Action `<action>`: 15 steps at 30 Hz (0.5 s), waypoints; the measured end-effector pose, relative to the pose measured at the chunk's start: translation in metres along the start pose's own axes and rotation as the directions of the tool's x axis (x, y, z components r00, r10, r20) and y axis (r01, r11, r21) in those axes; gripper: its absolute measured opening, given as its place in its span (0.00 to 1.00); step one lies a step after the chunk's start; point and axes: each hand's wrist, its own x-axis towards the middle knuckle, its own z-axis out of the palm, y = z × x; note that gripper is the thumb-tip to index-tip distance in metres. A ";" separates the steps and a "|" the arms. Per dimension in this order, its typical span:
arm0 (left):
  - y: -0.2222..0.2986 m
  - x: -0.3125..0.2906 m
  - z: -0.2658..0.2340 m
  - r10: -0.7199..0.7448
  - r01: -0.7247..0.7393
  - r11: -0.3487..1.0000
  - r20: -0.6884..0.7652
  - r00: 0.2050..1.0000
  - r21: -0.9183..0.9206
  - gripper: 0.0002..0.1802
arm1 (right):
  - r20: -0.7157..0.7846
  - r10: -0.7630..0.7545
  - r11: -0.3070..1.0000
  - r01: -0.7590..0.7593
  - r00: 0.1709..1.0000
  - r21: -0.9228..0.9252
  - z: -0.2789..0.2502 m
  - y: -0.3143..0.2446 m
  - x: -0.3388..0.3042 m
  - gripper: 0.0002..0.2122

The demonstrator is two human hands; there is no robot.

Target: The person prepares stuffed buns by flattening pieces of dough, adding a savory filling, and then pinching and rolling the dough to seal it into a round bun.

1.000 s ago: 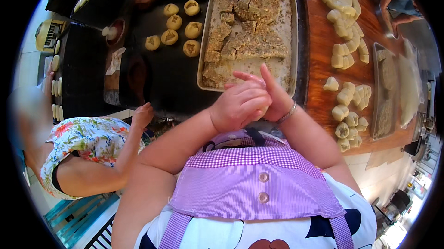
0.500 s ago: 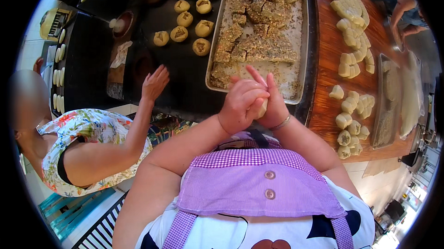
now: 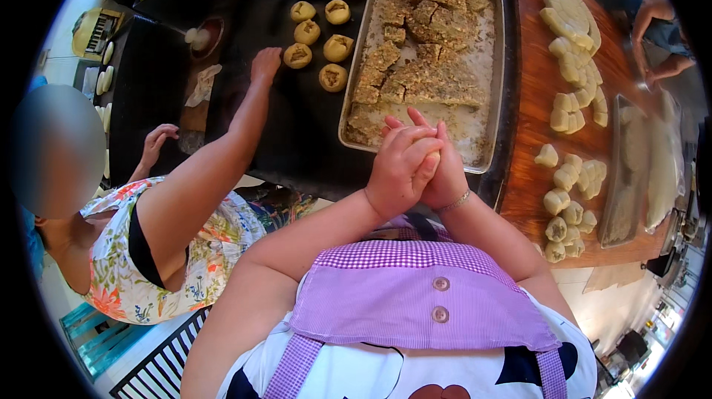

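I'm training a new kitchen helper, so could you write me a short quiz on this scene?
1. Which wrist wears the bracelet: (a) left or (b) right?
2. True or false: the person's left hand and right hand touch each other.
3. Fill in: right of the metal tray, pale dough pieces lie on a reddish-brown ____ surface.

Key: 1. b; 2. true; 3. wooden.

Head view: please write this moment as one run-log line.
left hand: clasped with right hand | between palms: mostly hidden | ahead: tray holding brown crumbly slabs
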 end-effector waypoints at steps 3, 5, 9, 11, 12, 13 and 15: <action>-0.026 -0.010 0.005 -0.179 0.152 0.954 -0.085 0.980 -0.258 0.22 | -0.074 0.002 0.974 -0.019 0.997 -0.227 -0.006 0.001 0.007 0.29; -0.042 -0.008 0.006 -0.440 0.311 0.809 -0.162 0.883 -0.500 0.20 | -0.147 0.066 0.916 -0.119 0.987 -0.382 -0.019 0.001 0.011 0.30; -0.106 0.021 -0.013 -0.862 0.370 0.445 -0.278 0.423 -0.816 0.17 | -0.218 -0.076 0.662 -0.114 0.973 -0.741 -0.056 -0.018 -0.003 0.36; -0.197 0.016 -0.033 -0.489 0.640 0.756 -0.533 0.691 0.136 0.12 | -0.274 -0.117 0.637 -0.140 0.954 -0.758 -0.073 -0.028 -0.016 0.35; -0.218 0.021 -0.046 -0.207 0.555 0.348 -0.515 0.832 0.756 0.09 | -0.296 -0.145 0.625 -0.145 0.944 -0.768 -0.090 -0.034 -0.025 0.33; -0.219 0.051 -0.056 -0.501 0.624 0.043 -0.523 0.689 0.781 0.09 | -0.335 -0.187 0.614 -0.156 0.923 -0.774 -0.109 -0.043 -0.040 0.32; -0.296 0.039 -0.091 -0.274 0.482 -0.475 -0.644 0.714 0.737 0.12 | -0.350 -0.322 0.530 -0.139 0.880 -0.837 -0.114 -0.049 -0.061 0.28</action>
